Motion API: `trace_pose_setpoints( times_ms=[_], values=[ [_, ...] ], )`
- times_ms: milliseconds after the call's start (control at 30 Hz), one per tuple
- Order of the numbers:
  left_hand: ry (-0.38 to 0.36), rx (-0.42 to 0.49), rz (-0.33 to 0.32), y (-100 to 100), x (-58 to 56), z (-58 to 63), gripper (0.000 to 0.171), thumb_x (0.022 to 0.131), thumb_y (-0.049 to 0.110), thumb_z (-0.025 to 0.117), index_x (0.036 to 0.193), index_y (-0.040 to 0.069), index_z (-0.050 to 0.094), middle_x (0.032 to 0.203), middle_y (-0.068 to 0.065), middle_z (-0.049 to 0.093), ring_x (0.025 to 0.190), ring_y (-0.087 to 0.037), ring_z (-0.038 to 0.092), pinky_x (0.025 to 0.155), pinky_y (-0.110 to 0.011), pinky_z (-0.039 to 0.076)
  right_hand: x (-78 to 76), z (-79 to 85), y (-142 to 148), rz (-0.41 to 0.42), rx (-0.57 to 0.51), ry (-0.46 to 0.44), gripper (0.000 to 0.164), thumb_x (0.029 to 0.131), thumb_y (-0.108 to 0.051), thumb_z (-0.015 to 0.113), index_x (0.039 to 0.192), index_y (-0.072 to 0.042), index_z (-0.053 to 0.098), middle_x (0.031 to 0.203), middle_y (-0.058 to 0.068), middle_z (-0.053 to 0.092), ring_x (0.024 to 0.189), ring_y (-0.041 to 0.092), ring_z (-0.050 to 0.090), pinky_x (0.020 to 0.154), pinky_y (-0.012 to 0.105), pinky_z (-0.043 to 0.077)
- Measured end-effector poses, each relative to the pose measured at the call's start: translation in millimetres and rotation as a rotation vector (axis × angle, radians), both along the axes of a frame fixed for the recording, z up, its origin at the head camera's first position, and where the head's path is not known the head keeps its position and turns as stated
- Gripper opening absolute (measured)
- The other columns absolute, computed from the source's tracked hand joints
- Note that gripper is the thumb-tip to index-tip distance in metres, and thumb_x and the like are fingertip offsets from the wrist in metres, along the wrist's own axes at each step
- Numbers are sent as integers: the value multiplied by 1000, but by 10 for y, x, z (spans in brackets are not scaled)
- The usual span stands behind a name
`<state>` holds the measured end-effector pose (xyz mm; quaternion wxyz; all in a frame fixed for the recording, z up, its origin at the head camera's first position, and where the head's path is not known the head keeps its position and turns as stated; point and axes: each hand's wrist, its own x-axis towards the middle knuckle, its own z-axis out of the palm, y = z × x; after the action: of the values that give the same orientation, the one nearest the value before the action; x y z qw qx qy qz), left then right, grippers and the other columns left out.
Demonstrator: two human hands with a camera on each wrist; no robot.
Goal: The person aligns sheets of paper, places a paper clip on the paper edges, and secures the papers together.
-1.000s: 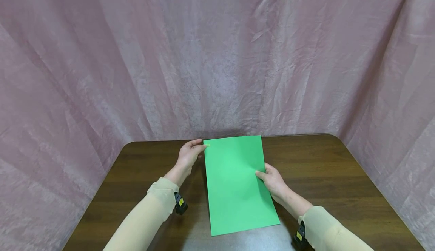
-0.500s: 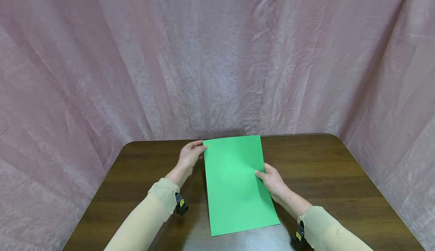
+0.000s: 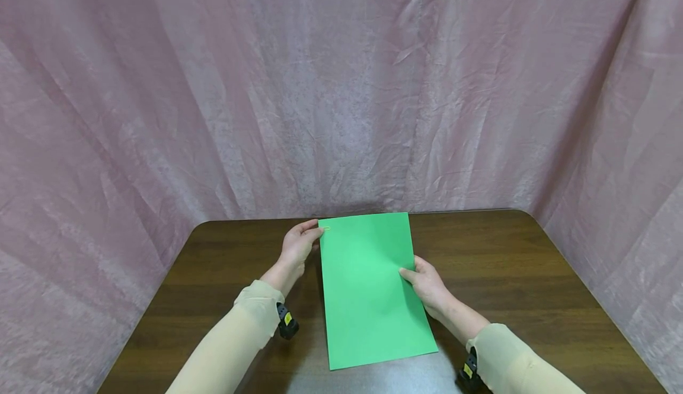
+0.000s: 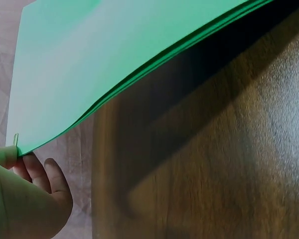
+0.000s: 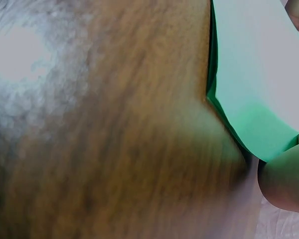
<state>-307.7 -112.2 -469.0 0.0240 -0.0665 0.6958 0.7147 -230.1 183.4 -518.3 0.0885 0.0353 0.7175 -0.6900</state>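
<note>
Several green sheets of paper (image 3: 368, 293) are held together as a stack above the table, long side running away from me. A small yellowish paper clip (image 3: 327, 228) sits at the stack's far left corner; in the left wrist view the clip (image 4: 16, 139) stands partly covered by the thumb. My left hand (image 3: 296, 246) pinches that corner, thumb on top and fingers underneath. On the right long edge, about midway, my right hand (image 3: 429, 284) grips the stack with its thumb on the top sheet. Edges of the sheets (image 4: 154, 64) separate slightly along the left side.
The dark brown wooden table (image 3: 512, 263) has rounded far corners and a glossy bright patch near its front. Pink curtains (image 3: 341, 86) hang close behind the table's far edge and along both sides. Each wrist carries a small black camera (image 3: 287, 321).
Both hands and the green paper stack have shifted very slightly to the left. The grips look the same, and the paper clip stays at the far left corner.
</note>
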Motion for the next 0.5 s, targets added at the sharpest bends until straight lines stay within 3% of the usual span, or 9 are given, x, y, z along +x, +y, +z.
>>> trace_pose_setpoints(
  times_ms=[200,500],
  values=[
    [-16,46,46,19,19,-16,45,99,13,68,142,7,58,133,-14,60,115,-27,58,103,-49,46,-3,-9,-17,1,1,5,38,108,-8,49,144,1,51,114,15,68,86,23,68,72,38,57],
    [-57,97,82,36,33,-19,43,100,15,67,142,12,60,135,-9,59,109,-21,59,92,-39,49,10,-14,-48,-2,6,4,38,108,-8,49,145,1,50,115,15,68,88,23,69,73,38,57]
  ],
)
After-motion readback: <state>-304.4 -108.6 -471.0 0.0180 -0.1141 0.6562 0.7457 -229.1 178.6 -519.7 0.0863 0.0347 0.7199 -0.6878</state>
